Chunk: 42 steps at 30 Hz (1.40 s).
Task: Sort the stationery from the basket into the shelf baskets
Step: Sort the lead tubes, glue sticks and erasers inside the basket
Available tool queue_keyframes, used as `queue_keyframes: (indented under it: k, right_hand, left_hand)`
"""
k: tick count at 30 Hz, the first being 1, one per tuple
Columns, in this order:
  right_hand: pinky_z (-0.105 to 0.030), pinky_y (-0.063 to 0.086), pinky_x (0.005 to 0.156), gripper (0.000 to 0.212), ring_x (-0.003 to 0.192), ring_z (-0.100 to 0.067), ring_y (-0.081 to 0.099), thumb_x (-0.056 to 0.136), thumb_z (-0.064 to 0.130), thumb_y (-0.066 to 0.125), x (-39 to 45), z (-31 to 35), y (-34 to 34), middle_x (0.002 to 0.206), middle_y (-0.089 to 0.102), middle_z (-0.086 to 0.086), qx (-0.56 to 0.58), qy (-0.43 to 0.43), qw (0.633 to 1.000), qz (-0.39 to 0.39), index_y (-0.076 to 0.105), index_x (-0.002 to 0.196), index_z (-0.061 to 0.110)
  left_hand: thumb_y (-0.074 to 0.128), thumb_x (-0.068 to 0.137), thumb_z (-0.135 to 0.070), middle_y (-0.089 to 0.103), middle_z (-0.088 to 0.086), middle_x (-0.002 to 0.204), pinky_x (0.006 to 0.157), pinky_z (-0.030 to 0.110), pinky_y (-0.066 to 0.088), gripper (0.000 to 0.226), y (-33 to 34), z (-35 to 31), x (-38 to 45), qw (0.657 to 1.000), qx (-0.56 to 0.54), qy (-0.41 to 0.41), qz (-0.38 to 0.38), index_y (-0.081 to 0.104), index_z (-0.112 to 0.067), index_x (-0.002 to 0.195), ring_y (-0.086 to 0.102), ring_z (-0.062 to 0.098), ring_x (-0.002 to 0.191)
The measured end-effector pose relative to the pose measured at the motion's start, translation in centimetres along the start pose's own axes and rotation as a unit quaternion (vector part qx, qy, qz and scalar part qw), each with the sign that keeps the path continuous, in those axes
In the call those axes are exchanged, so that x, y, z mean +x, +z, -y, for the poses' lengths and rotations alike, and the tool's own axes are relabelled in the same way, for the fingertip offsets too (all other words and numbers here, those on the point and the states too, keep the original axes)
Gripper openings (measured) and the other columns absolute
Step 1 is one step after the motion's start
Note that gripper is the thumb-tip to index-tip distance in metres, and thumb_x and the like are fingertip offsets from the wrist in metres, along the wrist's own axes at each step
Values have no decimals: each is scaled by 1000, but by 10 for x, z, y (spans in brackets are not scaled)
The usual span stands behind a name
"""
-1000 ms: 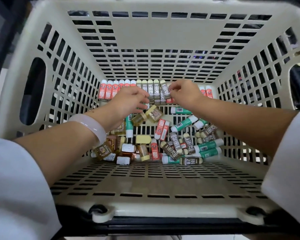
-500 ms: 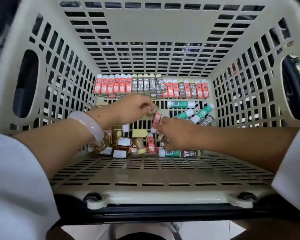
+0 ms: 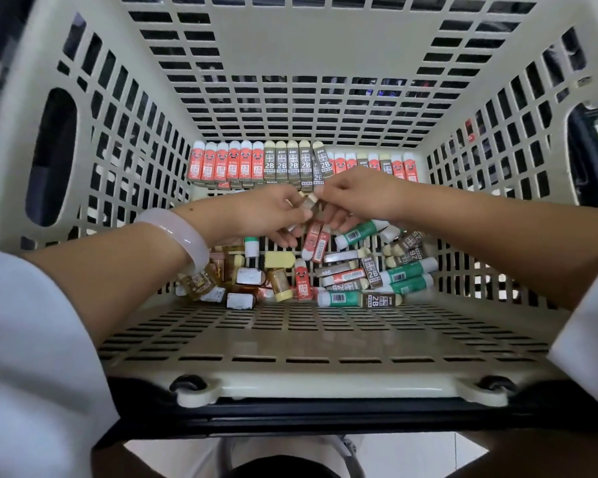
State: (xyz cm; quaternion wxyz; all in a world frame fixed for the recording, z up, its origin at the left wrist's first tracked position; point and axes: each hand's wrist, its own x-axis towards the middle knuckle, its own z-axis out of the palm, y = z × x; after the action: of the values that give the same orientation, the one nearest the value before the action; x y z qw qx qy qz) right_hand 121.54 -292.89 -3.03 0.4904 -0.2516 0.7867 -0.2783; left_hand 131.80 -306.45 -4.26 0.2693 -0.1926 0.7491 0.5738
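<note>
I look down into a cream slatted basket (image 3: pixel 311 343). A neat row of red and grey 2B erasers (image 3: pixel 263 163) stands along its far wall. A loose pile of red, grey, green and amber erasers (image 3: pixel 342 274) lies on the floor. My left hand (image 3: pixel 270 215) and my right hand (image 3: pixel 356 194) meet above the pile, in front of the row. Both pinch a small grey eraser with a cream end (image 3: pixel 309 203) between their fingertips. My right hand's lower fingers are curled, and what they hold is hidden.
The basket walls rise high on all sides, with oval handle holes at left (image 3: pixel 50 157) and right (image 3: pixel 591 153). A pale bangle (image 3: pixel 180 232) sits on my left wrist. White sleeves frame both arms. The basket's near floor is bare of erasers.
My right hand has risen from the loose pile and moved up to meet the left hand. My left hand has lifted slightly. The two now share one small eraser.
</note>
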Motion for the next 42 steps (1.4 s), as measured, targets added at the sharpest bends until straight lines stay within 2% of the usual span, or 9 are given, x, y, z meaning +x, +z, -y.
queue_keyframes:
  k: [5,8,12,20,23,26,31,36,42]
  right_hand:
    - [-26,46,67,34,78,-15,56,88,35,56,-12,-17,19,92,58,-3,-499,-84,858,85,60,109,9]
    - [-33,45,65,36,101,-24,53,86,30,57,-19,-27,38,113,51,-9,-621,-161,763,82,54,115,9]
    - [-37,46,77,42,110,-26,44,85,19,59,-20,-36,44,124,44,-12,-667,-189,717,77,44,122,5]
    - [-33,46,67,44,104,-23,45,81,31,60,-16,-40,39,117,46,-9,-629,-197,750,62,47,117,7]
    - [-23,39,54,33,88,-19,51,79,38,60,-9,-28,34,92,44,0,-509,-181,841,34,47,100,16]
    - [-26,44,61,38,77,-14,48,75,41,64,-1,-5,18,85,43,4,-375,-167,911,-35,47,99,17]
    - [-28,50,67,43,76,-15,55,76,32,70,1,4,8,94,62,-3,-285,-140,944,-90,51,108,11]
    - [-20,37,70,55,77,-6,50,81,29,68,4,5,4,97,57,6,-196,-153,963,-105,47,130,18]
    - [-15,45,56,20,58,-3,55,89,18,59,11,-1,-12,79,62,-1,-88,-116,979,-140,60,109,18]
  left_hand:
    - [44,95,-14,58,5,76,64,23,56,9,-1,0,2,999,14,-18,-36,47,-10,103,60,13,65]
    - [44,94,-14,56,5,76,64,27,55,21,-4,0,4,998,3,-16,-61,43,-11,115,56,14,63]
    - [47,94,-19,57,10,76,73,40,52,24,-7,0,3,996,20,-10,-81,45,-12,117,55,21,67]
    - [47,95,-18,58,5,73,59,23,49,9,-5,0,0,995,67,7,-79,52,-11,98,56,13,62]
    - [48,94,-21,60,5,70,60,24,50,22,-6,1,1,995,52,12,-79,56,-11,76,57,15,62]
    - [49,94,-25,63,10,76,66,27,52,26,-8,0,4,995,-4,12,-102,57,-8,76,59,18,66]
    - [48,95,-23,67,12,82,65,25,59,21,-11,-5,5,982,-164,-1,-91,57,-5,90,68,16,68]
    - [52,93,-21,65,9,79,56,18,54,17,-10,-6,2,970,-223,-11,-95,59,-6,94,64,10,57]
    - [53,92,-14,64,16,97,59,17,55,13,-10,-5,4,971,-206,-10,-119,57,-3,95,66,13,62]
